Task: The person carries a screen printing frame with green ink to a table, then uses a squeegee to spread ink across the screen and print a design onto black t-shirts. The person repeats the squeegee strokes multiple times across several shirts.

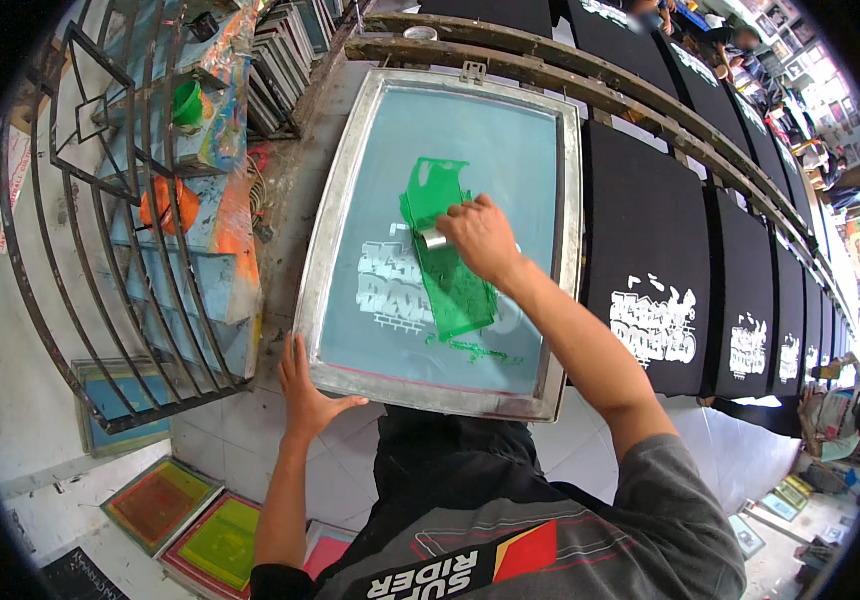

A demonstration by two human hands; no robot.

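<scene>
A screen-printing frame (315, 290) with a pale metal border lies tilted in front of me, its mesh (510, 130) blue-grey with a white lettered design. Across the middle of the mesh runs a long green patch (460, 290) that looks like spread ink, with thin green smears below it. My right hand (480, 238) is closed over the patch, gripping a small silver tool that looks like a metal scraper (434, 238). Most of that tool is hidden under the fingers. At the frame's lower left corner, my left hand (310, 392) rests with fingers stretched along the outer side and thumb spread beneath.
To the right, black fabric panels (640, 230) with white prints line a long rack with wooden rails (610, 85). On the left, a metal grille (150, 290) stands before paint-stained shelves holding a green cup (188, 103). Coloured screens (165, 500) lean below. Other people work at far right.
</scene>
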